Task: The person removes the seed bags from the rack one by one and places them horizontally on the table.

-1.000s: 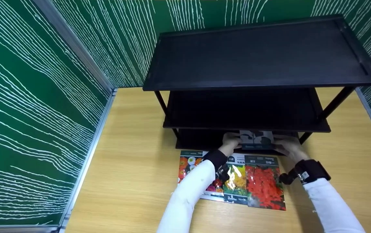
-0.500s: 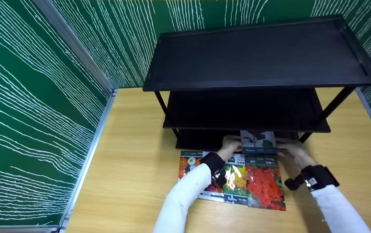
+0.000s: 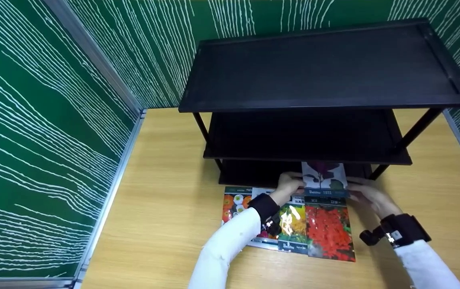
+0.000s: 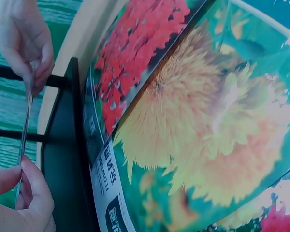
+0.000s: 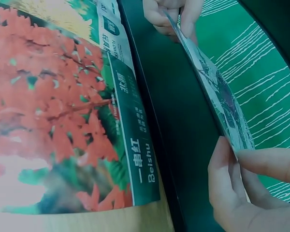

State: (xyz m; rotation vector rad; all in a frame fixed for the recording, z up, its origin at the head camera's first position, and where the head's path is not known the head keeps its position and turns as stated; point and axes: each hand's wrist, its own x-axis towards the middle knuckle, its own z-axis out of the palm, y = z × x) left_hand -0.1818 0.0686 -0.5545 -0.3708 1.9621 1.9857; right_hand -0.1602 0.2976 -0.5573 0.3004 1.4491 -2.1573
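A flower seed packet point(image 3: 324, 178) with a dark pink bloom on a pale ground hangs in front of the shelf's lowest level. My left hand point(image 3: 289, 185) pinches one side edge between thumb and fingers, seen closely in the left wrist view. Its opposite edge is pinched by my right hand point(image 5: 251, 188) in the right wrist view. Below, on the table, lie a red-flower packet point(image 3: 330, 230), a yellow-flower packet point(image 4: 183, 111) and a packet with orange and white flowers point(image 3: 230, 204). My left forearm covers part of that row.
A black three-level shelf point(image 3: 322, 72) stands behind the packets, its middle level point(image 3: 302, 136) overhanging the bottom level point(image 3: 250, 172). Green walls point(image 3: 45, 136) with white wavy lines enclose the light wood table point(image 3: 161, 200).
Both hands have drawn the held packet out from the bottom level toward me and slightly right. More of its front shows. The packets on the table keep their places.
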